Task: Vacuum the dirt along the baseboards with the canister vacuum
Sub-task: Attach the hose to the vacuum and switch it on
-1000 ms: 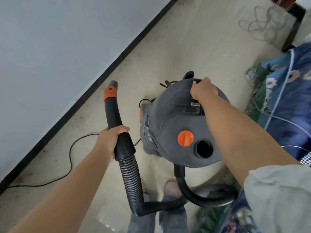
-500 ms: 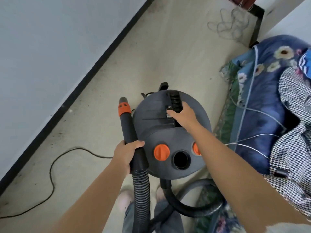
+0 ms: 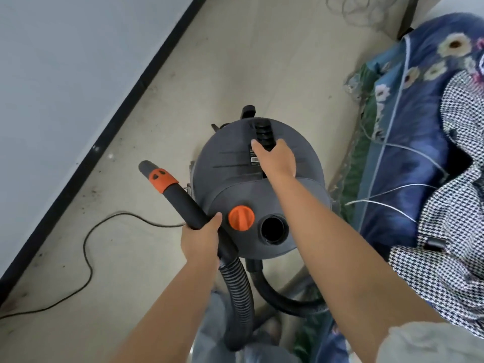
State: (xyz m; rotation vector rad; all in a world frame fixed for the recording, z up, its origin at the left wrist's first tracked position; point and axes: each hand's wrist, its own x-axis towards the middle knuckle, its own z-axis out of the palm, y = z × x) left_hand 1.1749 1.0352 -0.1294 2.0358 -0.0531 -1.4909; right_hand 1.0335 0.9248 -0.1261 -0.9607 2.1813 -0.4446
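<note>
Having shifted from the far rim, the right hand (image 3: 276, 159) grips the canister vacuum (image 3: 259, 189) handle (image 3: 264, 134), left hand (image 3: 201, 238) clasping the nozzle (image 3: 180, 199), ready to reposition along the baseboard (image 3: 125, 100).

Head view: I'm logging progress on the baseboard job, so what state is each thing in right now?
Canister vacuum: upright on the floor.
Carry handle: gripped by the right hand.
Nozzle: held in the left hand, tip raised off the floor.
Hose: looped, attached to the canister.
Power cord: slack on the floor.
Baseboard: dirt specks still alongside.
</note>
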